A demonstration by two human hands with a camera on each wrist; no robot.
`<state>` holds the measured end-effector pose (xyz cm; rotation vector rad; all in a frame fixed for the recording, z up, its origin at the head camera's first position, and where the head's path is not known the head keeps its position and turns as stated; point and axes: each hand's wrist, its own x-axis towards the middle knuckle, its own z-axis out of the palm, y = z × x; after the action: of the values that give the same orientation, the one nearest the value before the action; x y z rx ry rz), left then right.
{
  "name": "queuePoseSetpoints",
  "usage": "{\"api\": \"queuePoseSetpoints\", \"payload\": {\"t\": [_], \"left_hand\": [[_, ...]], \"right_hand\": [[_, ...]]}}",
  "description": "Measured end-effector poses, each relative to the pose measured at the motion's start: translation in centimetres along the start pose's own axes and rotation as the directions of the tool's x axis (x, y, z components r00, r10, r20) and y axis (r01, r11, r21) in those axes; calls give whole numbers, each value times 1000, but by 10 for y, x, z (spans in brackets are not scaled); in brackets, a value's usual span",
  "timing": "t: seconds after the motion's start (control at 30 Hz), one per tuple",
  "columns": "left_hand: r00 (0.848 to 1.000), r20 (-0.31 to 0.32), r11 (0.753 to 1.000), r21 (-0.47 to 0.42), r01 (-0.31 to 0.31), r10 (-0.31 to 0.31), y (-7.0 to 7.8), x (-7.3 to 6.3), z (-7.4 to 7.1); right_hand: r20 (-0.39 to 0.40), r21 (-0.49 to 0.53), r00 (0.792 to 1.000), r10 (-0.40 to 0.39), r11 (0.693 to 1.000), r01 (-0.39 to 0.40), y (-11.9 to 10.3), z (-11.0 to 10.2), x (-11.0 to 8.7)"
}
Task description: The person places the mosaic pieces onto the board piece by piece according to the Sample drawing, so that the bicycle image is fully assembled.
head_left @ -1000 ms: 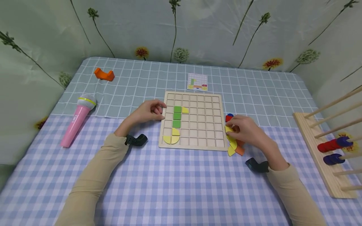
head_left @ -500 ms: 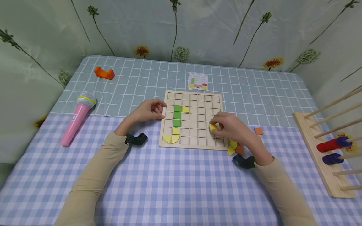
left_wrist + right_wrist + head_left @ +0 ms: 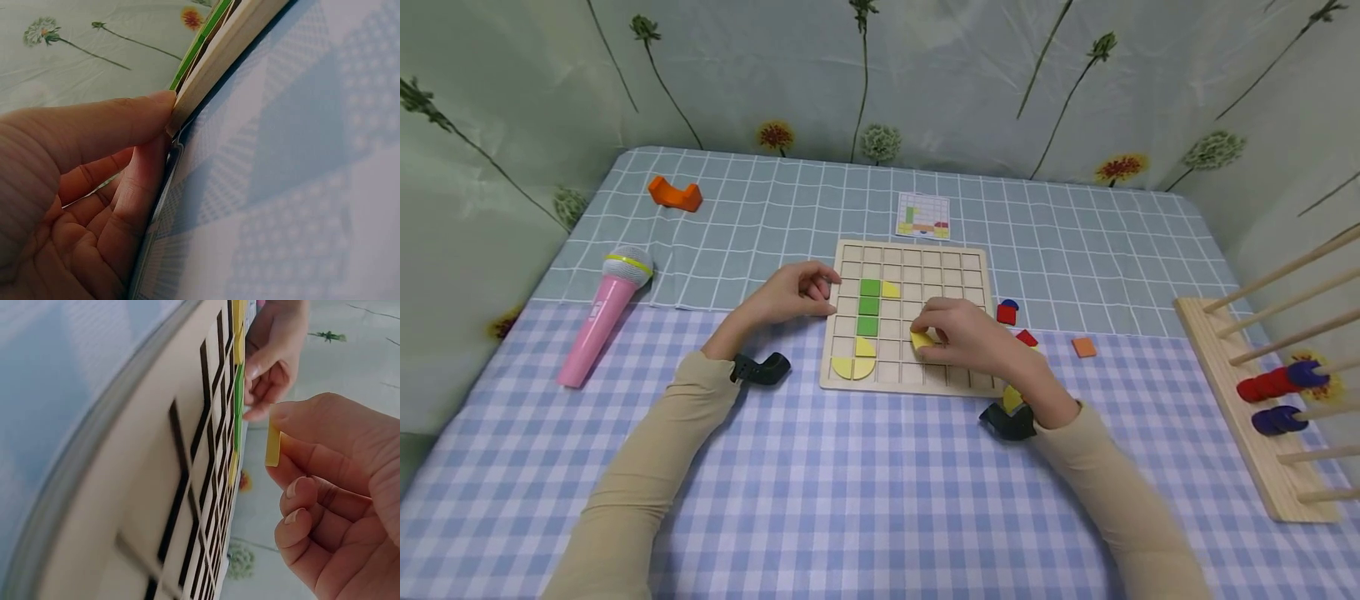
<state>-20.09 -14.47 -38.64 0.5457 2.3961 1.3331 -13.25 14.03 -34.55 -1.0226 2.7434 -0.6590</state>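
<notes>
Pinching a yellow piece (image 3: 273, 445) by its edges, the right hand (image 3: 958, 333) holds it above the wooden board (image 3: 891, 257), apart from the surface; I judge this grip leaves the flat underside free. Left of the grip, I record green squares (image 3: 868, 307) seated in their cells. Further left, the left hand (image 3: 786, 296) touches the board's edge, fingers loosely bent, no pinch evident, presumably steadying it. Beyond the grip, past the board, a printed card (image 3: 922, 204) lies face up, I infer for consultation. Right of the grip, an orange square (image 3: 1084, 347) lies loose off the board, apparently kept within reach.
</notes>
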Motion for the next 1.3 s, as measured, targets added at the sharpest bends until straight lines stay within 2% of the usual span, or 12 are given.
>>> {"api": "queuePoseSetpoints", "payload": {"t": [0.43, 0.67, 0.83, 1.07, 1.3], "left_hand": [[1000, 1, 1000, -4, -6, 6, -1, 0, 0], [1000, 4, 1000, 14, -17, 17, -1, 1, 0], [1000, 6, 1000, 14, -14, 14, 1, 0, 0], [1000, 8, 1000, 13, -10, 10, -1, 1, 0], [1000, 7, 1000, 9, -23, 23, 0, 1, 0]], "right_hand": [[66, -24, 989, -130, 991, 132, -19, 13, 34], [114, -53, 976, -186, 980, 193, -32, 18, 50], [148, -109, 962, -228, 963, 245, -38, 22, 61], [193, -180, 954, -228, 948, 263, -45, 26, 70], [206, -194, 949, -238, 941, 278, -47, 27, 72]]}}
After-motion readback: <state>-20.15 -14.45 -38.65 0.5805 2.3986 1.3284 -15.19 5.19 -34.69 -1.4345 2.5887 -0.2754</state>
